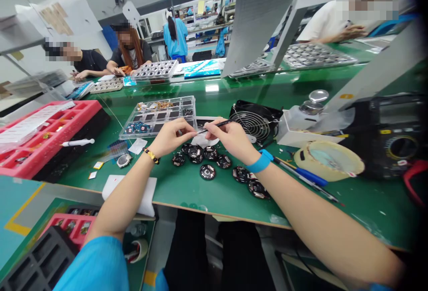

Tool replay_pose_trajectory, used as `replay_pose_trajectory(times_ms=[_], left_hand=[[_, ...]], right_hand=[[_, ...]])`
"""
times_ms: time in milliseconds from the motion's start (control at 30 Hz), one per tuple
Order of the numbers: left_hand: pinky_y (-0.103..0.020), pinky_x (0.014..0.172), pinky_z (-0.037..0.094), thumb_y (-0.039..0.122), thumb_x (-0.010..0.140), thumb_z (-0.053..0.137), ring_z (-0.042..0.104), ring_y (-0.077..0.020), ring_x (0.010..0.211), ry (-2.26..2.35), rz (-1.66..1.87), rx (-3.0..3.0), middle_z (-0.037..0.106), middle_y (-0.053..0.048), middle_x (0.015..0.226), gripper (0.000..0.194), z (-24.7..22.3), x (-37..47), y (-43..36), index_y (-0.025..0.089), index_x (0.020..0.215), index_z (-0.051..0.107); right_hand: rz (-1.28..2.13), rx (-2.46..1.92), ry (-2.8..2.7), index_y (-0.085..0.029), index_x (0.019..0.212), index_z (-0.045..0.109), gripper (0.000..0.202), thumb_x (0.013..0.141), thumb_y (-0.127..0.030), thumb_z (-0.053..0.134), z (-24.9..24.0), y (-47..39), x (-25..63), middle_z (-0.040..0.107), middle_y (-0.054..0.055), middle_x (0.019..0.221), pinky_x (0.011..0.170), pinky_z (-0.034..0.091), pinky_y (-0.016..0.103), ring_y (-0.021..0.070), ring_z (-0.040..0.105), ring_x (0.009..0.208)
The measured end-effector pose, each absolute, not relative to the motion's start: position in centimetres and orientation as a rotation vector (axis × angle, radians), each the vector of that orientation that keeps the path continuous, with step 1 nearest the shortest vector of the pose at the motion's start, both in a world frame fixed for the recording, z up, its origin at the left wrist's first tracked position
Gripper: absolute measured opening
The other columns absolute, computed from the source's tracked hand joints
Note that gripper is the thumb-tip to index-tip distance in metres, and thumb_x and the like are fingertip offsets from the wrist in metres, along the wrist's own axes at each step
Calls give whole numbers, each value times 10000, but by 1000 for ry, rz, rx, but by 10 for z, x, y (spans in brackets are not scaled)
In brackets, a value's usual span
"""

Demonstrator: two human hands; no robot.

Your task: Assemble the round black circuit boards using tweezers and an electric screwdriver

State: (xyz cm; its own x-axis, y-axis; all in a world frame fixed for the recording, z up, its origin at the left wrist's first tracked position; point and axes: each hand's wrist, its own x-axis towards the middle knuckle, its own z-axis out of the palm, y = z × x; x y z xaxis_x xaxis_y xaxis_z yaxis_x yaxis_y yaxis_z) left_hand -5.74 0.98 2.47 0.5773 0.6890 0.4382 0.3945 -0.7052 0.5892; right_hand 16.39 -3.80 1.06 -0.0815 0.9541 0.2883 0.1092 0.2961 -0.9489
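Note:
Tweezers (223, 123), dark and thin, are held in my right hand (230, 137), their tips pointing left toward my left hand (174, 135). The thumb and fingertips of my left hand are pinched together at those tips; whatever they hold is too small to make out. Below both hands, several round black parts (207, 172) lie on the green table (187, 193). A white wipe (204, 141) shows just beneath the fingertips. Behind my left hand stands a clear compartment box (160, 114) with small components.
A black fan (254, 121) stands behind my right hand. Right of it are a dispenser bottle (312, 108), a yellowish round dish (329, 160) and pens (310, 177). A red foam tray (43, 135) is at left. Other people sit across the bench.

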Motion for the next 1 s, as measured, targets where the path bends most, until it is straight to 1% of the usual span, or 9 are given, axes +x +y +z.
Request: replay_pose_trajectory(times_ms=[167, 333, 400, 500, 567, 633, 767, 867, 1000], left_hand=[[-246, 636, 473, 312, 937, 729, 592, -123, 719, 885, 966, 2373, 654, -29, 860, 143, 25, -60, 12, 191, 860, 724], [-239, 568, 471, 446, 1023, 598, 585, -116, 584, 910, 1055, 2078, 629, 13, 658, 266, 24, -68, 19, 213, 895, 595], [-232, 555, 474, 515, 1022, 582, 581, -106, 544, 894, 1111, 2004, 608, 29, 604, 353, 24, -69, 21, 219, 833, 554], [-217, 513, 450, 586, 983, 618, 564, -85, 478, 895, 1219, 1976, 548, 44, 524, 503, 26, -68, 20, 207, 672, 502], [-211, 496, 454, 598, 953, 657, 569, -82, 453, 903, 1276, 1959, 553, 39, 494, 535, 29, -67, 19, 197, 625, 528], [-212, 514, 497, 580, 910, 725, 608, -92, 477, 908, 1324, 1928, 627, 17, 530, 483, 31, -67, 18, 187, 655, 610], [-230, 598, 590, 483, 846, 830, 715, -126, 605, 894, 1379, 1885, 771, -40, 724, 325, 33, -69, 16, 170, 822, 745], [-249, 648, 625, 461, 875, 808, 757, -146, 675, 888, 1419, 1891, 817, -74, 854, 302, 34, -72, 16, 165, 932, 784], [-257, 646, 630, 516, 945, 712, 776, -155, 714, 919, 1521, 1895, 831, -98, 979, 375, 40, -76, 21, 173, 1074, 789]], right_hand=[[929, -1011, -1359, -208, 753, 685, 500, 821, -699, 753, 9, -34, 168, 739, 44, 714, 743, 605, 340, 185, 702, 690], [867, -999, -1195, -211, 801, 682, 516, 794, -719, 773, 10, -27, 178, 720, 24, 688, 709, 607, 318, 167, 697, 665], [870, -997, -1222, -212, 797, 682, 517, 802, -722, 765, 11, -29, 177, 715, 25, 685, 708, 608, 320, 164, 692, 660], [882, -991, -1303, -213, 771, 667, 521, 819, -725, 746, 13, -34, 172, 713, 31, 688, 708, 607, 324, 163, 684, 661], [886, -993, -1330, -214, 766, 657, 522, 827, -726, 737, 13, -36, 169, 714, 33, 692, 711, 605, 326, 164, 682, 668], [889, -1000, -1335, -216, 768, 654, 525, 829, -731, 732, 13, -37, 169, 714, 34, 694, 715, 603, 327, 167, 683, 674], [891, -1023, -1360, -214, 758, 658, 532, 844, -736, 712, 13, -37, 170, 721, 40, 710, 716, 593, 320, 172, 690, 696], [883, -1027, -1380, -213, 769, 662, 522, 858, -725, 701, 13, -37, 171, 726, 42, 721, 716, 581, 313, 173, 691, 704], [862, -1029, -1411, -212, 787, 661, 478, 893, -677, 687, 11, -35, 171, 741, 44, 741, 738, 572, 315, 177, 699, 727]])
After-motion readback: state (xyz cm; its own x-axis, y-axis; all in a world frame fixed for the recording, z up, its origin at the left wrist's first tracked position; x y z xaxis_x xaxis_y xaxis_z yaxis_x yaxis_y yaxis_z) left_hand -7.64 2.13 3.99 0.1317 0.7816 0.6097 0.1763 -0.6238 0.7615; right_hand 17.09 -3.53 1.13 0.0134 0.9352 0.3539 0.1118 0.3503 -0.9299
